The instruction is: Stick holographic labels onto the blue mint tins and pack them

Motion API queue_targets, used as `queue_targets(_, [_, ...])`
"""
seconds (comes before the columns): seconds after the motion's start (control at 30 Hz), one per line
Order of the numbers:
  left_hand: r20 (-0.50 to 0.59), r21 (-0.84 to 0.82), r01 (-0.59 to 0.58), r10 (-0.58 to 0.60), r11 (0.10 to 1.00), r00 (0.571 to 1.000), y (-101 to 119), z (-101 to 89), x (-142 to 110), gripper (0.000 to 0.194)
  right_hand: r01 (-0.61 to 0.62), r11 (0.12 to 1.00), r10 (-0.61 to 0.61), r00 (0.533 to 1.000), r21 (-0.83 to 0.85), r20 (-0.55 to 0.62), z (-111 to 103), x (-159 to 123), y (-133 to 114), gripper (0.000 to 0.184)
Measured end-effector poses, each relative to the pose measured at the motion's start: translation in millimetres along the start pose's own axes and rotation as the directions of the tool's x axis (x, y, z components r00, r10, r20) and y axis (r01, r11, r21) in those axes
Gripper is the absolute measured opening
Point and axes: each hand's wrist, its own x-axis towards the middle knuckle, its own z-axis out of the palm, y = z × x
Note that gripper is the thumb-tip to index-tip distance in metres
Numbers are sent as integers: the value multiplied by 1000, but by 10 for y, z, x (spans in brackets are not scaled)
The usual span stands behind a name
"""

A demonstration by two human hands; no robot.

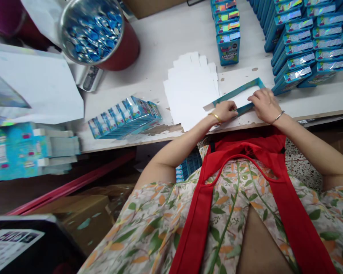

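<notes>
A long, shallow cardboard tray [236, 92] with blue walls and a white inside lies on the table near its front edge. My left hand [225, 111], with a gold bracelet at its wrist, has its fingers curled onto the tray's near wall by the left end. At the right end, my right hand [264, 103] grips the near wall with bent fingers. A small white flap sticks out at the tray's left corner. Beside it, a fanned pile of white card sheets [191, 89] spreads to the left. Parts of the near wall are hidden behind my fingers.
Rows of blue candy boxes [297, 57] stand at the right, with a shorter row [228, 47] at the back. A clear-wrapped pack of blue boxes [122, 118] lies left. Behind it stands a bucket [128, 45] of blue-and-silver pieces. Flattened blue cartons [20, 150] lie far left.
</notes>
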Motion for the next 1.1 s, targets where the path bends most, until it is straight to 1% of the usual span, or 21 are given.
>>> queue_targets(0.07, [-117, -3, -22, 21, 1000, 993, 117, 213, -2, 15, -10, 996, 9, 1000, -93, -11, -58, -48, -120, 41])
queue_targets(0.1, [-167, -3, -43, 42, 999, 985, 161, 303, 4, 15, -18, 994, 17, 1000, -103, -5, -53, -87, -186, 43])
queue_targets(0.17, [-231, 5, -91, 90, 996, 969, 202, 411, 16, 16, -41, 998, 41, 999, -45, 8, 39, -181, -301, 54])
queue_targets(0.23, [-226, 19, -172, 172, 985, 959, 175, 392, 13, 19, -57, 996, 58, 998, 67, -7, 213, -269, -372, 71])
queue_targets(0.3, [-172, 28, -285, 286, 958, 943, 76, 241, -12, 26, -55, 989, 62, 997, 137, -45, 399, -317, -407, 78])
queue_targets(0.33, [-165, 50, -334, 337, 941, 927, 3, 127, -29, 28, -57, 988, 66, 996, 141, -66, 476, -323, -417, 79])
queue_targets(0.37, [-179, 95, -368, 379, 925, 908, -83, -3, -47, 32, -61, 990, 72, 994, 128, -83, 537, -318, -425, 77])
queue_targets(0.43, [-223, 253, -378, 434, 890, 873, -275, -262, -77, 44, -71, 995, 78, 993, 73, -94, 605, -291, -440, 72])
queue_targets(0.47, [-209, 341, -369, 452, 865, 867, -370, -372, -91, 52, -74, 996, 77, 993, 42, -89, 615, -276, -445, 69])
queue_targets(0.5, [-156, 415, -368, 464, 832, 872, -454, -457, -106, 58, -73, 997, 74, 994, 12, -84, 614, -264, -446, 67])
queue_targets(0.53, [-73, 472, -383, 468, 794, 880, -523, -515, -125, 61, -71, 997, 70, 994, -14, -79, 604, -258, -441, 67])
queue_targets(0.57, [18, 511, -411, 469, 755, 883, -573, -544, -148, 61, -65, 997, 62, 995, -37, -75, 587, -257, -430, 69])
queue_targets(0.6, [98, 533, -446, 471, 719, 877, -601, -549, -174, 59, -54, 997, 50, 996, -56, -72, 565, -262, -412, 71])
queue_targets(0.67, [206, 545, -523, 499, 656, 841, -602, -506, -232, 55, -20, 996, 15, 998, -87, -64, 504, -283, -360, 75])
queue_targets(0.77, [292, 514, -615, 553, 598, 781, -521, -389, -292, 41, 43, 992, -48, 998, -116, -37, 387, -319, -258, 74])
queue_targets(0.83, [324, 490, -641, 559, 591, 763, -457, -307, -301, 30, 72, 990, -75, 997, -120, -25, 310, -335, -185, 69])
queue_targets(0.87, [320, 478, -643, 564, 598, 762, -427, -262, -300, 28, 83, 990, -86, 996, -114, -23, 280, -342, -150, 66])
queue_targets(0.93, [271, 451, -643, 591, 619, 760, -369, -156, -292, 28, 111, 991, -113, 993, -80, -22, 250, -357, -84, 57])
queue_targets(1.0, [164, 435, -619, 618, 654, 769, -308, -25, -284, 29, 138, 990, -139, 990, -20, -29, 270, -379, -31, 49])
queue_targets(1.1, [-3, 440, -542, 605, 716, 797, -210, 181, -272, 31, 144, 989, -142, 989, 45, -39, 380, -427, 19, 39])
